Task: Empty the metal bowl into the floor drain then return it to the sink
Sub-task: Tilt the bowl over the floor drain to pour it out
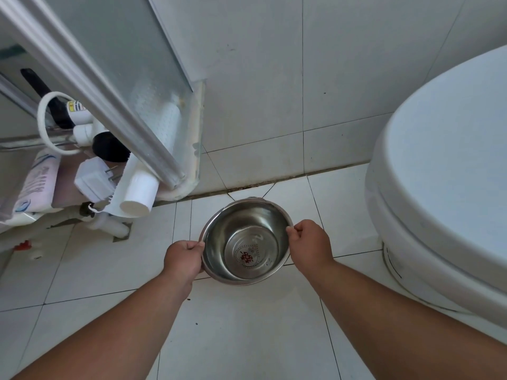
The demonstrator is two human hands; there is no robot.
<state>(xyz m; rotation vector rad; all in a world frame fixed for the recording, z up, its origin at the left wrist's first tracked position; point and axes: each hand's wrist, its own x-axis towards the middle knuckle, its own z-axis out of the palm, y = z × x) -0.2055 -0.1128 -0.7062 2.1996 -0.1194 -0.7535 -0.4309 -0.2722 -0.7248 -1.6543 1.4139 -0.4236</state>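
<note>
**Metal bowl held over floor tiles, both hands on rim**

The metal bowl is held level above the white floor tiles, mouth up, with a red mark visible on its inner base. No water can be made out inside; the polished interior reflects too much to be certain.

The left hand is closed on the bowl's left rim, thumb over the edge and fingers curled beneath. The right hand is closed on the right rim in the same manner. Both forearms reach in from the near edge of the view.

Beyond the bowl's far rim, a small metal edge shows on the floor at the foot of the tiled wall; whether this is the drain cannot be told, since the bowl covers most of it.

Right of the bowl stands the toilet, lid down, its base well apart from the right hand. Left of the bowl and further off, a shower door frame slants down to a curb, with a toilet paper roll, a white plug and bottles clustered behind it. Bare tile lies between the bowl and both of these, and the floor nearer than the bowl is open.
</note>
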